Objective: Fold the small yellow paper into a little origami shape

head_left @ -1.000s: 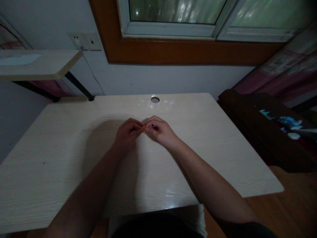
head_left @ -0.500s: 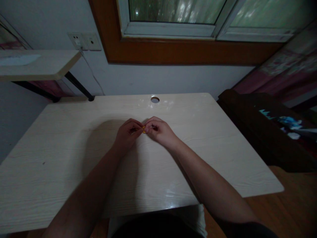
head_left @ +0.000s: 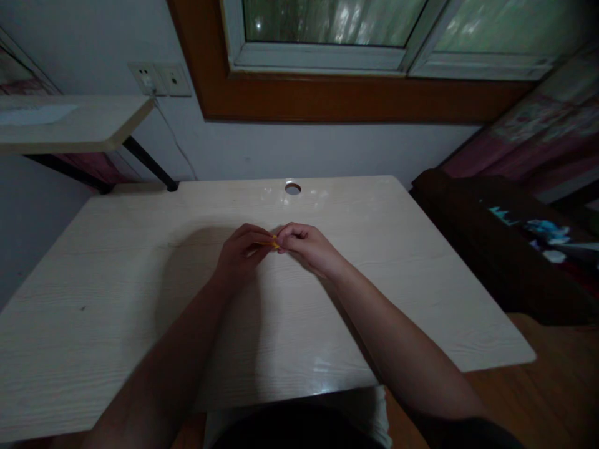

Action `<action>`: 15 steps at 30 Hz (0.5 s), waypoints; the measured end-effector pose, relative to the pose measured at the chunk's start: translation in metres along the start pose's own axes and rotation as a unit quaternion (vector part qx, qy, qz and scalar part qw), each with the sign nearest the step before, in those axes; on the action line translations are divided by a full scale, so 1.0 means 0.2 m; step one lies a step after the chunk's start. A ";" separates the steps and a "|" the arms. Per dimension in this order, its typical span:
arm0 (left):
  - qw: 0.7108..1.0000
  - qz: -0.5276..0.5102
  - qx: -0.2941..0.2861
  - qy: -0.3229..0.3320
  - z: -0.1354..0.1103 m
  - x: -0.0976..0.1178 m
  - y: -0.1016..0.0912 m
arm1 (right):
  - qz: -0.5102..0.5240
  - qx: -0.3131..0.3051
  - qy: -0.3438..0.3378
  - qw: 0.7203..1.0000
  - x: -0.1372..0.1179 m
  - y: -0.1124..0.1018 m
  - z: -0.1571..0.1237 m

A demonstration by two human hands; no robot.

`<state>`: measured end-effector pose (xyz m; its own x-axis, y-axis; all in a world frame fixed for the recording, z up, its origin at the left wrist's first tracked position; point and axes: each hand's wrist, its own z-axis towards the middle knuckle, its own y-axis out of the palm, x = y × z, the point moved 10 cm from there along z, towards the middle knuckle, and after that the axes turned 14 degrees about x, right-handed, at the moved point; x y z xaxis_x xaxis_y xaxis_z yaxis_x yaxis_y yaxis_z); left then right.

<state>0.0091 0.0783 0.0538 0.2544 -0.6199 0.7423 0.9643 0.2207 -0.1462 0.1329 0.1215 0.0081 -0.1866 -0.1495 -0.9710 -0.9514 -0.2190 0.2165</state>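
Between my fingertips is a small yellow object (head_left: 275, 242), mostly covered, its kind too small to make out. My left hand (head_left: 243, 246) pinches it from the left, thumb below the fingers. From the other side my right hand (head_left: 304, 243) grips it with thumb and curled index finger. The two hands nearly meet just above the pale wood-grain table (head_left: 365, 312), a little in front of its round cable hole (head_left: 292, 188).
A raised shelf (head_left: 107, 128) on black legs stands at the back left. Sockets (head_left: 161, 79) with a plugged-in cord are on the wall. A window (head_left: 322, 56) lies ahead. To the right is a dark brown piece of furniture (head_left: 468, 249) with bluish items on it.
My right hand has turned slightly and its fingers have curled in more. A bit more of the yellow object shows between the fingertips. My left hand has shifted very little.
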 end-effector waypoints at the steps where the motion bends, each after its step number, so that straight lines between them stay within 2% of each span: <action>1: 1.000 0.003 0.005 0.005 0.00 0.01 0.00 | 0.005 0.001 0.007 1.000 0.00 0.00 0.00; 10: 0.999 0.021 0.031 0.021 0.02 0.04 -0.04 | 0.073 -0.004 0.013 0.997 -0.03 0.01 -0.01; 15: 0.999 0.036 0.005 0.040 0.01 0.05 -0.02 | 0.076 -0.006 0.017 0.997 -0.04 0.02 -0.02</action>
<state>0.0075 0.0732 0.0632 0.3285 -0.6608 0.6748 0.9426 0.2743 -0.1903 0.1325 0.1173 0.0170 -0.3205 -0.2138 -0.9228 -0.9098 -0.2019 0.3628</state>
